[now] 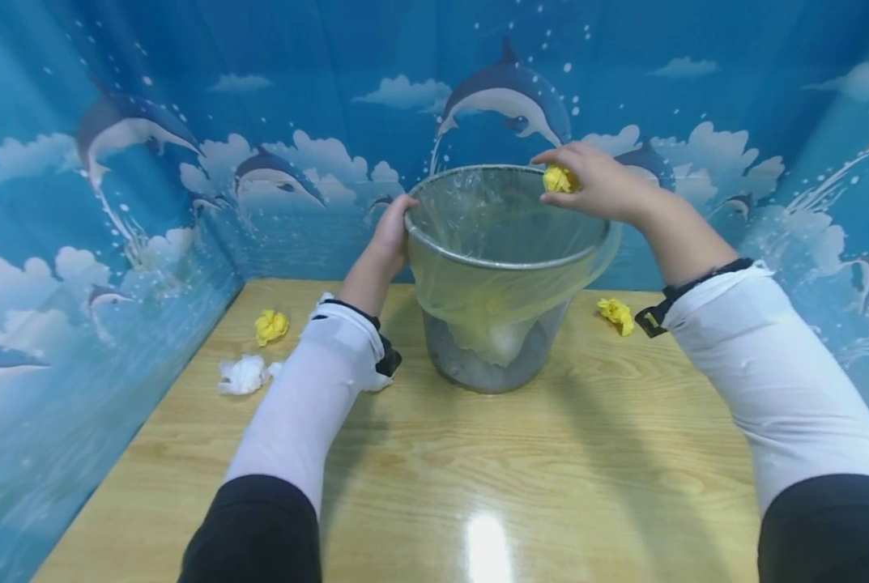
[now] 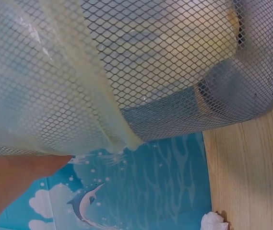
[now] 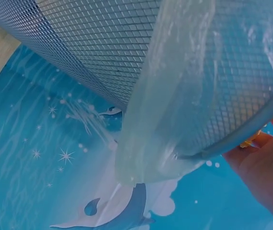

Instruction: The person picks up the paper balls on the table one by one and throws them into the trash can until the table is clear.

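A round metal mesh wastebasket (image 1: 441, 344) stands at the back of the table, lined with a pale yellow plastic bag (image 1: 449, 283) folded over its rim. My left hand (image 1: 393, 231) grips the rim on the left side, thumb over the top edge. Above the right part of the rim, my right hand (image 1: 602, 182) pinches a crumpled yellow paper ball (image 1: 560, 179) between thumb and fingers. In the right wrist view a bit of the yellow ball (image 3: 251, 140) shows behind the rim. Through the mesh, whitish and yellow crumpled shapes show low inside the bag.
On the wooden table (image 1: 434, 453), a yellow paper ball (image 1: 270, 326) and a white crumpled paper (image 1: 243, 375) lie at left, more white scraps by the left sleeve. Another yellow ball (image 1: 615, 316) lies right of the basket. A blue dolphin-print curtain (image 1: 317, 73) encloses the back and sides.
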`<action>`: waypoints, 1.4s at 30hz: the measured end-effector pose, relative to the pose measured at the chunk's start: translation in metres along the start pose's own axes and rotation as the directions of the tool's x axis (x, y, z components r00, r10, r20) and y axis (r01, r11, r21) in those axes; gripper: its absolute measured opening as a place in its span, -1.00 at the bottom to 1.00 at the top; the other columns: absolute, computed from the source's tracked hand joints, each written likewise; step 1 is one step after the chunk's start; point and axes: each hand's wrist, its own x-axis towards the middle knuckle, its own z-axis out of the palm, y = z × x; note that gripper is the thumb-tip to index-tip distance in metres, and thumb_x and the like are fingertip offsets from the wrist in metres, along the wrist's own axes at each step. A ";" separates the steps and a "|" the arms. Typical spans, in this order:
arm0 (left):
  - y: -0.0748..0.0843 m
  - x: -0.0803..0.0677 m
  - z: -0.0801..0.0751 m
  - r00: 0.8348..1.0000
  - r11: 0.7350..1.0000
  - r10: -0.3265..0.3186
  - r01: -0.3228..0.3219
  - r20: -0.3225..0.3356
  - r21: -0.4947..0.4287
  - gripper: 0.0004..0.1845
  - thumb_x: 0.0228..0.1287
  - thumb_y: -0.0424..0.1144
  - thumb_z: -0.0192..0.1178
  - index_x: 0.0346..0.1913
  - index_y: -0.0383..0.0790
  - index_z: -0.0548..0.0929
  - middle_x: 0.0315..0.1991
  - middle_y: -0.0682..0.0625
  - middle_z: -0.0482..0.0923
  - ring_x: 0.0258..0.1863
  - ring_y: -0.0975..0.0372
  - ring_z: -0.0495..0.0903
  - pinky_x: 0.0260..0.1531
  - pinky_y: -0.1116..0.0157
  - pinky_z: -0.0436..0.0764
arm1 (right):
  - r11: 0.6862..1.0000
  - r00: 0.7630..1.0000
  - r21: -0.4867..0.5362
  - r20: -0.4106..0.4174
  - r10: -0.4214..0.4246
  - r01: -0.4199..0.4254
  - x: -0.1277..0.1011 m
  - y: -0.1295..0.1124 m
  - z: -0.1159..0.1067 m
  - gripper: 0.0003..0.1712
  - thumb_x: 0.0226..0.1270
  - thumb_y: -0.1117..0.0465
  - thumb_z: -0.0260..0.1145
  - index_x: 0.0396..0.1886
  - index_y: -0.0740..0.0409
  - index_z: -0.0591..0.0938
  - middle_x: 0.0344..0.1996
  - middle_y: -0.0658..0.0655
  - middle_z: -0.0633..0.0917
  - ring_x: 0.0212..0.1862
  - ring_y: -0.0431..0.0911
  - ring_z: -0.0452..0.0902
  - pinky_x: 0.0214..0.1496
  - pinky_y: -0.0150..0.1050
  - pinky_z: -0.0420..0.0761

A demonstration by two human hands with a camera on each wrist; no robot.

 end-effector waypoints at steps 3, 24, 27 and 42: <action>0.000 0.000 -0.001 1.000 1.000 -0.001 0.001 -0.002 -0.004 -0.78 0.49 -0.12 -0.21 -0.09 -0.13 0.41 -0.05 0.05 0.36 -0.24 0.22 0.40 -0.15 0.31 0.40 | 1.000 1.000 -0.004 0.003 -0.021 0.021 0.001 -0.003 0.002 -0.28 0.47 0.01 0.13 0.50 0.14 0.16 0.38 0.40 0.22 0.33 0.30 0.17 0.27 0.24 0.29; -0.001 0.002 0.001 1.000 1.000 0.007 -0.007 0.001 -0.009 -0.78 0.49 -0.11 -0.21 -0.23 -0.12 0.40 -0.23 0.04 0.41 -0.40 0.26 0.40 -0.20 0.31 0.40 | 0.998 0.998 -0.060 0.064 0.007 -0.003 -0.002 0.004 0.007 -0.10 0.44 -0.19 0.08 0.58 -0.06 -0.12 0.55 0.22 -0.28 0.53 0.26 -0.46 0.41 0.37 -0.38; -0.001 0.002 0.000 1.000 1.000 0.002 -0.002 -0.007 -0.007 -0.77 0.49 -0.10 -0.21 -0.22 -0.12 0.41 -0.24 0.04 0.41 -0.39 0.25 0.40 -0.19 0.30 0.40 | 0.998 0.998 -0.064 0.059 0.017 -0.013 -0.003 0.005 0.007 -0.09 0.44 -0.20 0.07 0.58 -0.08 -0.14 0.55 0.19 -0.32 0.53 0.25 -0.49 0.41 0.37 -0.41; -0.001 -0.001 0.000 1.000 1.000 0.010 -0.010 0.011 -0.017 -0.78 0.48 -0.12 -0.20 -0.28 -0.12 0.38 -0.27 0.05 0.39 -0.44 0.27 0.38 -0.21 0.32 0.39 | 0.993 0.993 -0.039 -0.010 0.115 -0.115 -0.017 0.029 -0.005 -0.12 0.47 -0.17 0.03 0.58 -0.08 -0.17 0.54 0.22 -0.36 0.52 0.26 -0.54 0.40 0.38 -0.41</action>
